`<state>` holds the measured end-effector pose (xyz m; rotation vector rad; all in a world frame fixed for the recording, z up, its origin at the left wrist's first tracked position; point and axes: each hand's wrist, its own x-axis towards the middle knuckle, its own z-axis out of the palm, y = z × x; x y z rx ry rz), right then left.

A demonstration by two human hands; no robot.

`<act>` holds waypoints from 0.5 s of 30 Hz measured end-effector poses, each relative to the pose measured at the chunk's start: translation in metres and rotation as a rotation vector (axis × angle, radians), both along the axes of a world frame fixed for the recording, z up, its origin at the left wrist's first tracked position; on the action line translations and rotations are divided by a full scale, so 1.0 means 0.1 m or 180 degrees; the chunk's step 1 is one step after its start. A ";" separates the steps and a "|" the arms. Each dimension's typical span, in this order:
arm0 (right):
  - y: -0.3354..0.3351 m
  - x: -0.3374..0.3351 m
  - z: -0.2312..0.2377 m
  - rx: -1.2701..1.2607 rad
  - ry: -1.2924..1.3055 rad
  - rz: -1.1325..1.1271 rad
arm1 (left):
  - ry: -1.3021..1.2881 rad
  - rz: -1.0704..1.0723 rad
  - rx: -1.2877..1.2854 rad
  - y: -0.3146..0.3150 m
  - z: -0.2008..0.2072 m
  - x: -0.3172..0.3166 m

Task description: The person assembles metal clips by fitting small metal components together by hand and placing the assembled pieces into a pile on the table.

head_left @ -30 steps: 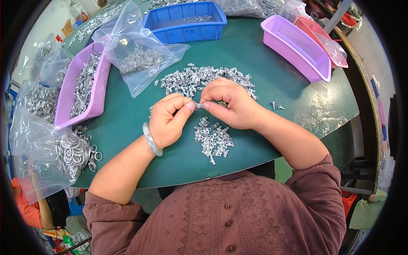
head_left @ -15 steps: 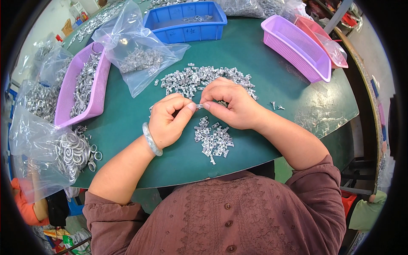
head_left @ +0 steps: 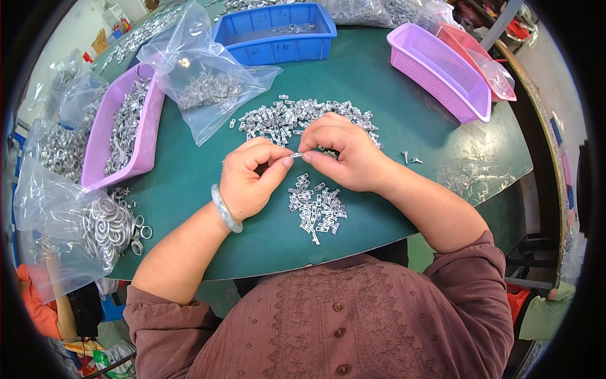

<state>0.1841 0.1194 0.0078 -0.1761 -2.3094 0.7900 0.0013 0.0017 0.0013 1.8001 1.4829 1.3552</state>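
Note:
Between my two hands is one small silvery metal piece [head_left: 296, 155], pinched at its ends. My left hand [head_left: 252, 174], with a pale bangle [head_left: 225, 208] on its wrist, is closed with thumb and forefinger at the piece's left end. On the other end, my right hand [head_left: 346, 155] pinches with its thumb and fingers. Just beyond my hands spreads a wide heap of similar small metal pieces [head_left: 278, 121], partly covered by my right hand. A smaller pile of such pieces [head_left: 319, 205] lies nearer to me, below my hands.
On the left, a pink basket [head_left: 151, 139] holds metal parts, beside clear bags [head_left: 50, 208] of rings. A clear bag [head_left: 208, 88] of small pieces and a blue bin [head_left: 278, 50] are further back. A purple basket [head_left: 435, 76] stands far right; two small parts [head_left: 411, 158] lie nearer.
My left thumb has shifted slightly down from the small metal piece, which now tilts a little. My arms and the piles are otherwise as before.

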 end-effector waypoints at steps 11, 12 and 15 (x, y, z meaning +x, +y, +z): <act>0.00 0.02 0.04 0.0222 -0.0008 -0.0048 | 0.0088 -0.0012 0.0038 -0.01 0.01 0.02; 0.00 0.02 0.03 0.0242 0.0002 -0.0039 | 0.0088 -0.0023 0.0037 -0.01 0.01 0.02; 0.00 0.01 0.02 0.0198 0.0008 -0.0027 | 0.0126 -0.0024 0.0003 -0.01 0.01 0.01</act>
